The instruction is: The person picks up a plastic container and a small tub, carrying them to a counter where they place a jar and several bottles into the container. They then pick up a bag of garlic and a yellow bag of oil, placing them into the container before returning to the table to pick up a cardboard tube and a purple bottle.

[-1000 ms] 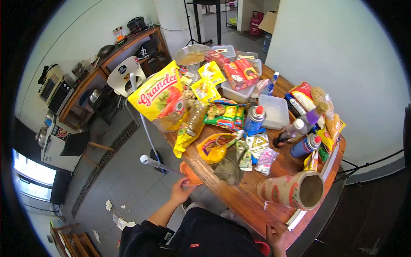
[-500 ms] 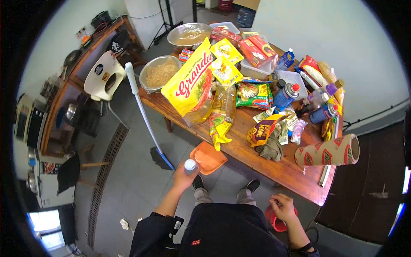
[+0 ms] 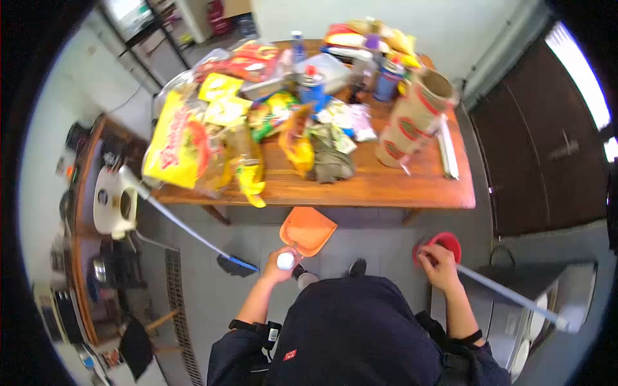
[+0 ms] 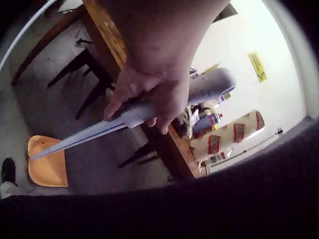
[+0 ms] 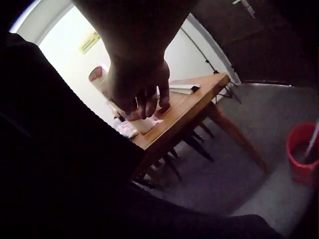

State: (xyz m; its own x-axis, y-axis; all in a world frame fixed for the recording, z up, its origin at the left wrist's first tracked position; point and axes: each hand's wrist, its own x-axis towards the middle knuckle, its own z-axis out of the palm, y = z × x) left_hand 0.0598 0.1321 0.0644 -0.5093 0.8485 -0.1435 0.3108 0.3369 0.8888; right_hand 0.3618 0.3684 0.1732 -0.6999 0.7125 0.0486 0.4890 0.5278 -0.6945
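Observation:
My left hand grips the upper part of a white-and-blue handle, whose rounded grey end sticks out past the hand. The handle runs down to an orange dustpan on the floor in front of the table. My right hand holds nothing; it hangs in the air near the red bucket, its fingers loosely bent in the right wrist view. A broom with a pale handle and a dark head stands left of the dustpan.
Across the front is a wooden table crowded with food packets, bottles, containers and a cardboard tube. A white chair and shelves are at the left. A pole slants from the bucket to the right, beside a dark door.
The head view has turned and shifted, so the table now lies straight across. The right hand has moved off from near the table's edge. The left hand keeps its grip on the handle.

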